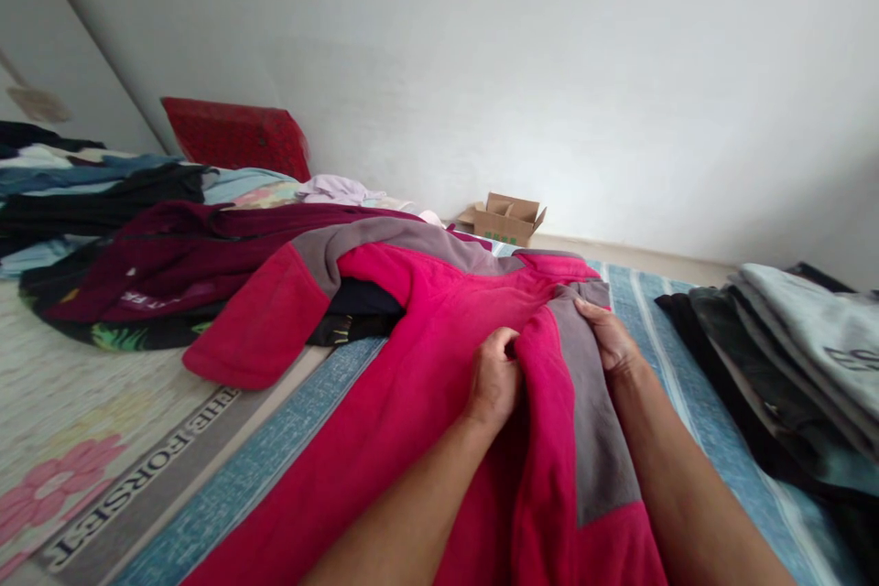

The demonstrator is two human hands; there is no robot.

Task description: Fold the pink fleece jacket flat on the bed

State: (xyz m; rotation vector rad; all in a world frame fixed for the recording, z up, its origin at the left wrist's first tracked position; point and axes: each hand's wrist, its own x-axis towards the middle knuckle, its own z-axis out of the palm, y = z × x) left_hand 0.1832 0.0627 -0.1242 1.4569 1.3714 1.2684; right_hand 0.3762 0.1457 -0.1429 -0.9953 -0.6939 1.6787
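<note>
A bright pink fleece jacket (426, 366) with grey shoulder panels lies spread over the bed in front of me. Its collar points away and one sleeve (254, 320) stretches to the left over other clothes. My left hand (495, 375) is closed on the pink cloth near the right-hand shoulder, with the fingertips tucked out of sight in a fold. My right hand (608, 334) grips the grey shoulder panel by the collar, thumb on top and fingers hidden behind. Between my forearms, the other sleeve hangs toward me.
A maroon garment (206, 247) and a heap of dark clothes (96, 206) lie at left. Folded clothes (810, 357) are stacked at right. Beyond the bed sit an open cardboard box (508, 222) and a red case (233, 137) against the wall. The sheet (151, 467) is patterned.
</note>
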